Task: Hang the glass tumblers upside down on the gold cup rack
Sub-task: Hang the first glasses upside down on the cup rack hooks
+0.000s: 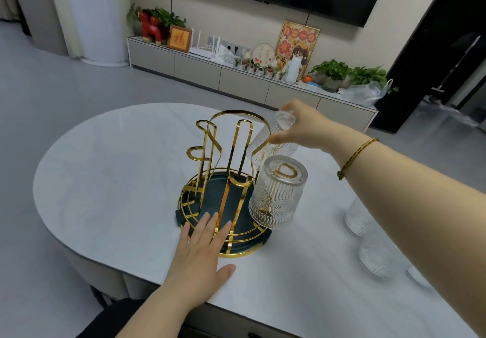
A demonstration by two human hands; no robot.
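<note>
The gold cup rack (210, 138) stands on a dark green round tray (207, 206) in the middle of the white table. One ribbed glass tumbler (277, 193) hangs upside down on the rack's near right prong. My right hand (302, 124) grips a second tumbler (273, 138), tilted bottom-up, at the far right side of the rack just behind the hung one. My left hand (202, 253) lies flat with fingers spread, its fingertips on the tray's front rim. Three more tumblers (357, 216) stand at the table's right, under my right forearm.
The oval white table (118, 180) ends close to my body at the bottom. Beyond it is grey floor, then a low TV cabinet (236, 74) with ornaments and plants against the wall.
</note>
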